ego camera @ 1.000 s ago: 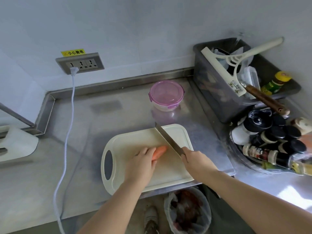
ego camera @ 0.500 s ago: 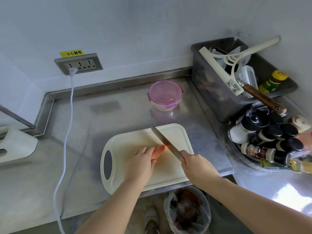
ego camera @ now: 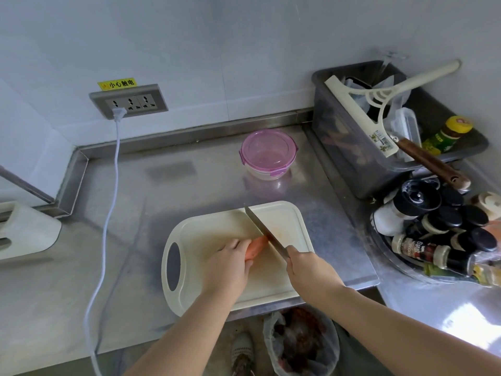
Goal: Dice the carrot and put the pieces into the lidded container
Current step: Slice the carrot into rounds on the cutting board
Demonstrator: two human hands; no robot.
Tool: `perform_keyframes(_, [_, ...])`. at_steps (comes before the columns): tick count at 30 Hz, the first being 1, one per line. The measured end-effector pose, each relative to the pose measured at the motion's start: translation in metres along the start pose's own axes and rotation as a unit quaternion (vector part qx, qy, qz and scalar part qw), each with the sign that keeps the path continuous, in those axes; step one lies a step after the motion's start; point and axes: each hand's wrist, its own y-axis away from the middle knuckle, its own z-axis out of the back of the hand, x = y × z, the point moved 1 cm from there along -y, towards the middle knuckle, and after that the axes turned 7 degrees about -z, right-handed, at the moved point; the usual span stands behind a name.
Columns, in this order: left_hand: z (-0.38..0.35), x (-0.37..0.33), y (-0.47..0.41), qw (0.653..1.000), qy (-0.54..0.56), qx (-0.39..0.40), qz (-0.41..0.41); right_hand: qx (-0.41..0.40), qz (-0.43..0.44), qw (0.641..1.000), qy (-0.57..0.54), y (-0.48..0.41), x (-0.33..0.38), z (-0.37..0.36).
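An orange carrot (ego camera: pixel 256 247) lies on the cream cutting board (ego camera: pixel 287 221) near the counter's front edge. My left hand (ego camera: pixel 229 263) grips the carrot's near part and covers most of it. My right hand (ego camera: pixel 309 268) grips the handle of a knife (ego camera: pixel 261 227), whose blade rests against the carrot's free end, tip pointing away from me. The round container (ego camera: pixel 268 154) with a pink clip lid stands shut on the steel counter behind the board.
A grey bin (ego camera: pixel 344 147) with a squeegee and bottles stands at the right. Several spice bottles (ego camera: pixel 444 234) crowd a tray below it. A white cable (ego camera: pixel 108 202) hangs from the wall socket down the counter's left. A lined waste bin (ego camera: pixel 301 343) sits on the floor.
The knife blade has shifted slightly left, from beside the carrot's tip to against it. My left hand stays on the carrot.
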Motion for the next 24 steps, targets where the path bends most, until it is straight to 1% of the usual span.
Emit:
perform_keyframes(2, [0.000,0.001,0.000,1.000,-0.004,0.001,0.001,0.006,0.015,1.000,0.026,-0.001,0.002,-0.001])
perform_keyframes(5, [0.001,0.004,-0.001,1.000,0.018,0.016,0.004,-0.008,0.008,1.000,0.002,-0.004,-0.004,-0.001])
perform_keyframes(10, [0.010,0.020,-0.003,0.999,0.031,0.040,0.012,-0.106,0.044,0.992,-0.041,-0.004,-0.018,0.010])
perform_keyframes(12, [0.016,0.025,-0.004,0.998,0.021,0.053,0.003,-0.152,0.068,0.986,-0.033,-0.004,-0.022,0.016])
perform_keyframes(14, [0.021,0.028,-0.008,0.998,0.027,0.058,0.002,-0.219,0.101,0.971,0.005,-0.006,-0.028,0.019])
perform_keyframes(17, [0.029,0.036,-0.016,0.990,0.118,0.055,0.051,-0.268,0.121,0.955,0.035,-0.010,-0.040,0.023])
perform_keyframes(19, [0.030,0.044,-0.024,0.987,0.144,0.020,0.074,-0.272,0.102,0.957,0.022,-0.009,-0.048,0.025])
perform_keyframes(21, [0.031,0.046,-0.031,0.989,0.129,0.001,0.072,-0.259,0.064,0.964,-0.001,-0.008,-0.053,0.026])
perform_keyframes(24, [0.027,0.032,-0.043,0.992,0.116,0.035,0.046,-0.209,0.008,0.978,-0.013,-0.014,-0.056,0.029])
